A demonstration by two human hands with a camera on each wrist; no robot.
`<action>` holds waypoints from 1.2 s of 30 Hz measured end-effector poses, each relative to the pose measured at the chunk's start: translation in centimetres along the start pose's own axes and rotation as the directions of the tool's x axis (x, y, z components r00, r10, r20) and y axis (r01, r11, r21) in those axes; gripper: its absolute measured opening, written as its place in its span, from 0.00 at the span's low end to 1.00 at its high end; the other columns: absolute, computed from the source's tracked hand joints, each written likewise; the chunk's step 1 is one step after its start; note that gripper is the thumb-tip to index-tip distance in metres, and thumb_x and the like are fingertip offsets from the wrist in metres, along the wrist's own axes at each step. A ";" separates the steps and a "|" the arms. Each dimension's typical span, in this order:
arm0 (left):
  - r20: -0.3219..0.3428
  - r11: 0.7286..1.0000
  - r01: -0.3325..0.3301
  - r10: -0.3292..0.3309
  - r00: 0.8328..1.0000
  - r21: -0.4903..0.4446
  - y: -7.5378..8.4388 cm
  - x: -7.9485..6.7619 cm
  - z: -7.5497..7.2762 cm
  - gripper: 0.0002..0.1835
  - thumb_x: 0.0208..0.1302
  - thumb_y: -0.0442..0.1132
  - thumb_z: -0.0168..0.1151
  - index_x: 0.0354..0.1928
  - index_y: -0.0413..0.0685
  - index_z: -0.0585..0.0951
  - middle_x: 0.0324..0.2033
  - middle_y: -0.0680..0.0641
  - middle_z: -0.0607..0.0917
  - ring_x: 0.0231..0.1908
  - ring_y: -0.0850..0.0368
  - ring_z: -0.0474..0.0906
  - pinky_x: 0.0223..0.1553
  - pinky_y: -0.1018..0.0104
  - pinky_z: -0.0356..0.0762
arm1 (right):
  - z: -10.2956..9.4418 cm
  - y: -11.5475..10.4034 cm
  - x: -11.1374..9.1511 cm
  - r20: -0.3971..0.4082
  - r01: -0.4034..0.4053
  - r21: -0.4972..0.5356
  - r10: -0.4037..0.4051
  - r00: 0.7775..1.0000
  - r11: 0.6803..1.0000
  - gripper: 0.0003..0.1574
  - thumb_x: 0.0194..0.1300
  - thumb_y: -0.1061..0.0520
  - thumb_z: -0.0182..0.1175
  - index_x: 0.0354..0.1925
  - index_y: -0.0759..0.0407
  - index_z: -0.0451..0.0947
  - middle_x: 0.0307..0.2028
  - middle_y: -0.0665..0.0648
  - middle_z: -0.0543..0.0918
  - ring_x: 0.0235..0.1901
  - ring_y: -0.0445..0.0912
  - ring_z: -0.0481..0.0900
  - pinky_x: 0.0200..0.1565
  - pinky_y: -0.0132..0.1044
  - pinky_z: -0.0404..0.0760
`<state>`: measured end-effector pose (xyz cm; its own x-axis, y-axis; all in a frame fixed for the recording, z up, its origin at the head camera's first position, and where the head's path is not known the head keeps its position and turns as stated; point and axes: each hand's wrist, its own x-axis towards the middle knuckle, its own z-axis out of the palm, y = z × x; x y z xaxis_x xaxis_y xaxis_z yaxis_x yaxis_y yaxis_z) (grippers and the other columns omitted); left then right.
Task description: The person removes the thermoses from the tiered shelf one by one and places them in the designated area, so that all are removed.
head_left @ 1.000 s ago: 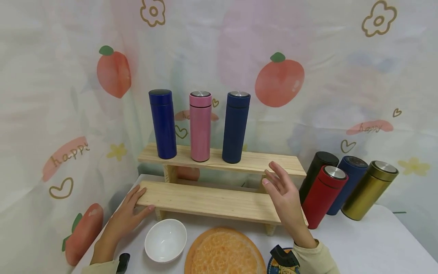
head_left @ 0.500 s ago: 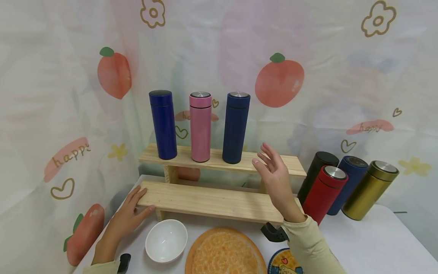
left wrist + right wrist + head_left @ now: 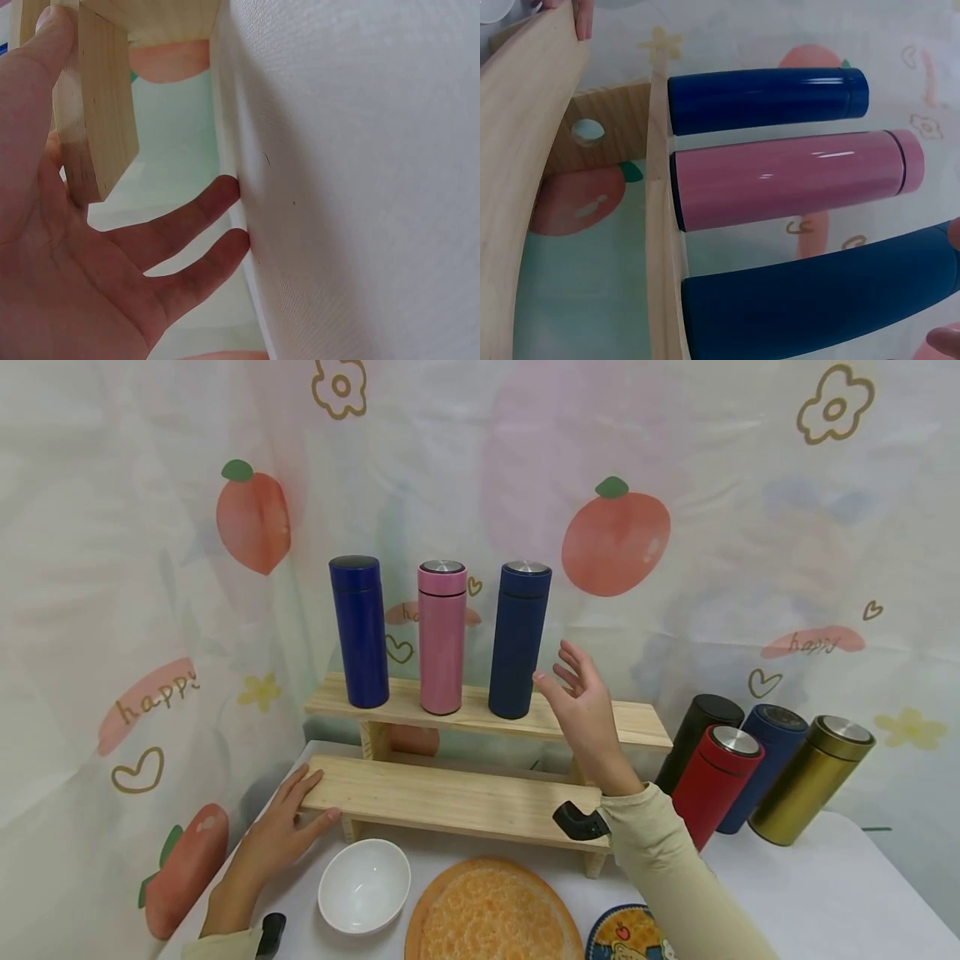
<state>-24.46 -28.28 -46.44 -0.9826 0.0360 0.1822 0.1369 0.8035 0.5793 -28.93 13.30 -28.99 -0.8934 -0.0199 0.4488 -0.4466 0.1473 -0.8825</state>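
On the upper board of a two-tier wooden shelf (image 3: 450, 793) stand three vacuum flasks: a bright blue flask (image 3: 360, 635), a pink flask (image 3: 441, 647) and a navy flask (image 3: 517, 647). My right hand (image 3: 588, 722) is raised just right of the navy flask, fingers loosely bent and thumb apart, holding nothing. Its thumb tip overlaps the flask's right edge in the head view. In the right wrist view, fingertips (image 3: 945, 341) show beside the navy flask. My left hand (image 3: 281, 831) grips the lower board's left end between thumb and fingers; two other fingers (image 3: 195, 281) reach the tablecloth.
Right of the shelf cluster a red flask (image 3: 716, 785), a black flask (image 3: 693, 735), another navy flask (image 3: 768, 752) and a gold flask (image 3: 810, 781). In front lie a white bowl (image 3: 364, 887), a round orange-brown mat (image 3: 491, 914) and a blue-rimmed patterned disc (image 3: 626, 935). Patterned cloth hangs behind.
My right hand has moved up and left across the shelf's right part, from near the red flask to the navy flask's side. The left hand and the flasks have stayed put.
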 end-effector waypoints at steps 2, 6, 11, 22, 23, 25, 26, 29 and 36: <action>-0.001 1.000 0.002 -0.002 1.000 0.001 0.0 0.0 -0.1 0.47 0.74 0.67 0.63 0.83 0.46 0.62 0.83 0.35 0.52 0.75 0.24 0.60 0.65 0.20 0.65 | 0.2 -0.1 0.5 -0.006 -0.011 -0.014 0.011 1.000 1.000 0.47 0.78 0.50 0.63 0.85 0.57 0.54 0.81 0.60 0.60 0.78 0.55 0.62 0.76 0.53 0.63; -0.002 1.000 -0.004 0.004 1.000 0.005 0.1 0.0 -0.1 0.47 0.74 0.65 0.64 0.82 0.46 0.62 0.83 0.35 0.52 0.75 0.24 0.60 0.64 0.20 0.65 | 0.6 -0.2 1.5 -0.012 -0.023 -0.010 0.023 1.000 1.000 0.50 0.77 0.49 0.64 0.85 0.56 0.52 0.82 0.62 0.57 0.79 0.56 0.61 0.76 0.54 0.64; -0.003 1.000 -0.007 0.007 1.000 0.009 0.1 0.0 -0.1 0.46 0.74 0.65 0.64 0.82 0.46 0.63 0.83 0.35 0.53 0.75 0.24 0.60 0.64 0.19 0.65 | 0.9 -0.1 2.9 -0.008 -0.033 -0.016 0.032 0.999 0.999 0.54 0.76 0.48 0.64 0.86 0.58 0.48 0.83 0.65 0.53 0.80 0.62 0.57 0.76 0.59 0.63; -0.003 1.000 -0.002 0.002 1.000 0.000 0.0 0.0 -0.1 0.47 0.74 0.66 0.64 0.82 0.46 0.63 0.83 0.35 0.52 0.75 0.24 0.60 0.64 0.19 0.64 | 1.4 0.7 5.4 -0.019 -0.105 -0.013 0.105 0.994 0.994 0.60 0.73 0.47 0.69 0.87 0.58 0.44 0.83 0.66 0.51 0.80 0.64 0.53 0.77 0.58 0.61; -0.006 1.000 -0.003 0.003 1.000 0.000 0.0 0.0 -0.1 0.47 0.74 0.66 0.63 0.82 0.46 0.63 0.83 0.35 0.53 0.75 0.24 0.60 0.64 0.19 0.64 | 1.4 0.7 5.6 -0.016 -0.112 -0.010 0.112 0.994 0.994 0.61 0.72 0.47 0.69 0.87 0.58 0.44 0.83 0.66 0.51 0.80 0.64 0.53 0.77 0.58 0.61; -0.009 1.000 -0.004 0.004 1.000 -0.001 0.0 0.0 0.0 0.47 0.74 0.66 0.64 0.82 0.46 0.63 0.83 0.35 0.53 0.75 0.24 0.60 0.64 0.19 0.64 | 1.6 0.7 5.9 -0.008 -0.125 0.002 0.125 0.992 0.992 0.61 0.72 0.47 0.69 0.87 0.58 0.44 0.84 0.65 0.51 0.80 0.64 0.53 0.77 0.58 0.61; -0.010 1.000 -0.004 0.004 1.000 -0.001 0.0 -0.1 0.0 0.47 0.74 0.66 0.64 0.82 0.46 0.63 0.83 0.35 0.53 0.76 0.24 0.60 0.65 0.20 0.64 | 1.7 0.6 5.9 -0.005 -0.129 0.010 0.129 0.992 0.992 0.62 0.72 0.47 0.69 0.87 0.58 0.44 0.83 0.65 0.51 0.80 0.64 0.54 0.77 0.58 0.61; -0.012 1.000 -0.008 0.008 1.000 -0.002 0.1 -0.1 0.0 0.46 0.74 0.65 0.65 0.82 0.45 0.63 0.83 0.35 0.53 0.76 0.24 0.60 0.65 0.21 0.65 | 2.1 0.5 6.2 0.006 -0.129 0.042 0.128 0.992 0.991 0.61 0.71 0.50 0.70 0.86 0.58 0.44 0.82 0.65 0.55 0.78 0.63 0.59 0.76 0.57 0.63; 0.000 1.000 0.007 -0.007 1.000 0.001 0.3 0.0 -0.1 0.47 0.73 0.66 0.64 0.82 0.46 0.62 0.83 0.35 0.52 0.76 0.25 0.59 0.66 0.21 0.64 | 3.0 0.6 6.7 0.020 -0.130 0.074 0.129 0.991 0.989 0.56 0.70 0.55 0.71 0.83 0.63 0.51 0.75 0.69 0.66 0.70 0.62 0.71 0.73 0.56 0.69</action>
<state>-24.43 -28.14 -46.20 -0.9834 0.0304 0.1786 0.1302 0.8043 0.5798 -35.37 10.24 -26.96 -0.9444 -0.0210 0.3282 -0.3289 0.0746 -0.9414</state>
